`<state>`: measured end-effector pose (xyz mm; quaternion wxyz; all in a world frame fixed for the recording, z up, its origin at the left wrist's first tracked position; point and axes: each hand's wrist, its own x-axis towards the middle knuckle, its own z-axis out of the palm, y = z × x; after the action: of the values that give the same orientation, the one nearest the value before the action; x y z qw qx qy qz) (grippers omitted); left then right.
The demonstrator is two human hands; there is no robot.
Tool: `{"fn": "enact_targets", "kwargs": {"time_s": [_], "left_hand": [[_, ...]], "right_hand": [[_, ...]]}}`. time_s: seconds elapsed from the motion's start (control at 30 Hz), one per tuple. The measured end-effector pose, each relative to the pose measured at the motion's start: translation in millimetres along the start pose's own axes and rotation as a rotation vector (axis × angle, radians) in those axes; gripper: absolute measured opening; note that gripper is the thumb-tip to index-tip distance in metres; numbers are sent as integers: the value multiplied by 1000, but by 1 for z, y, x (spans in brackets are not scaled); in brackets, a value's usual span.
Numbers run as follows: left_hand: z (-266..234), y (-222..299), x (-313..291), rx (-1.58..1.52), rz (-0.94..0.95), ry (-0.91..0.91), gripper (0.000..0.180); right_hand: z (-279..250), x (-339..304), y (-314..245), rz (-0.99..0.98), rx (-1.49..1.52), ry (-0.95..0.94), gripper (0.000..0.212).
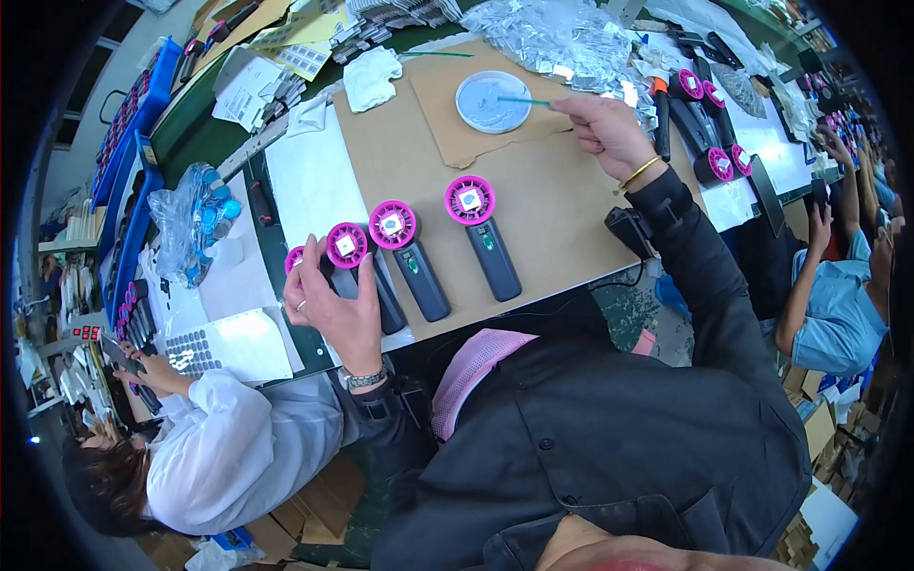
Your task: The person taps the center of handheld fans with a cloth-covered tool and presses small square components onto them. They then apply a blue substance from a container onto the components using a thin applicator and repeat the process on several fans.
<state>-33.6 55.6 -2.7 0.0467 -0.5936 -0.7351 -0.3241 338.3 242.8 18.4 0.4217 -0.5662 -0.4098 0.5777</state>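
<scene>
My right hand [609, 133] pinches a thin green stick [529, 101], its tip in grey-blue paste in a shallow round white dish [466, 116]. My left hand [338, 319] is closed about the pink head of a handheld fan [347, 246], thumb on one side and fingers on the other. Another pink fan head [294, 257] shows partly behind those fingers. To the right lie a second fan [424, 284] and a third fan [497, 266], dark-handled, each with a white square at the hub. Blue-grey paste marks the squares on these two.
Brown cardboard [552, 205] covers the bench under the dish. Clear plastic bags [571, 43] heap at the back; more fans [716, 164] lie at the right. A white cloth [372, 79] is near the dish. A person in white [233, 447] works at left; others sit at right.
</scene>
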Motion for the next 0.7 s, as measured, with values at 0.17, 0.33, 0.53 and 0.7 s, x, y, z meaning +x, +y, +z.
{"fn": "enact_targets", "kwargs": {"time_s": [0.17,0.33,0.53,0.7], "left_hand": [[0,-2,0,-7,4,0,79],[-1,0,1,-8,6,-6,79],[0,-1,0,19,1,11,79],[2,-6,-1,44,-11,24,78]], "right_hand": [[-5,-1,-5,52,292,-51,10],[-8,1,-2,66,220,5,12],[2,-6,-14,77,306,-82,13],[34,-38,-41,28,358,-315,12]]}}
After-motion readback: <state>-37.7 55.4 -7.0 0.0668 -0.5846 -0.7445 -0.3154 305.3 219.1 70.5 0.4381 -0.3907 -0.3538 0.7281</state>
